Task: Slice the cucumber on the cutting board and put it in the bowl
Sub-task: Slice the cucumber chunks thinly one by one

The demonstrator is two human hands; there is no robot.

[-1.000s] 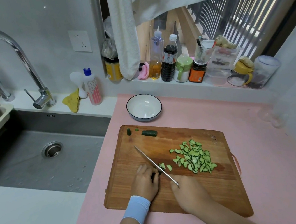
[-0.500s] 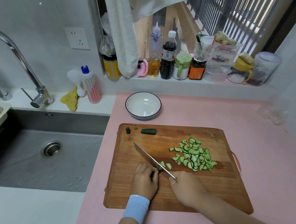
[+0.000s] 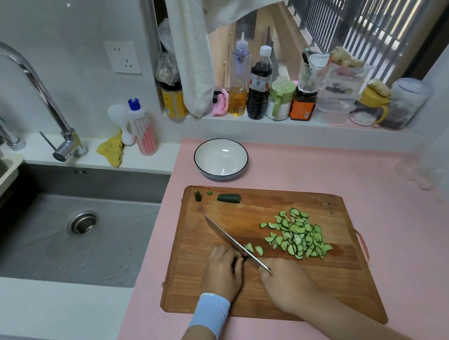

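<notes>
A wooden cutting board [image 3: 204, 286] lies on a pink mat. My right hand [image 3: 287, 287] grips the handle of a knife [image 3: 232, 240], whose blade slants up to the left. My left hand [image 3: 224, 272], fingers curled, holds down a short dark piece of cucumber [image 3: 237, 262] against the blade; most of that piece is hidden. Two fresh slices [image 3: 254, 248] lie just right of the blade. A pile of half-moon cucumber slices [image 3: 297, 235] sits further right. A cucumber end [image 3: 229, 198] and small bits lie at the board's far edge. Behind the board stands a white bowl [image 3: 221, 159].
A steel sink [image 3: 63, 236] with a tall tap [image 3: 7, 92] lies to the left. A dish soap bottle [image 3: 142, 128] and yellow cloth [image 3: 112, 150] sit on its ledge. Bottles and jars [image 3: 264, 90] line the sill. A towel [image 3: 191, 45] hangs above.
The view has shifted slightly. Both hands and the knife stay at the same spot on the board, with the blade barely moved against the cucumber piece.
</notes>
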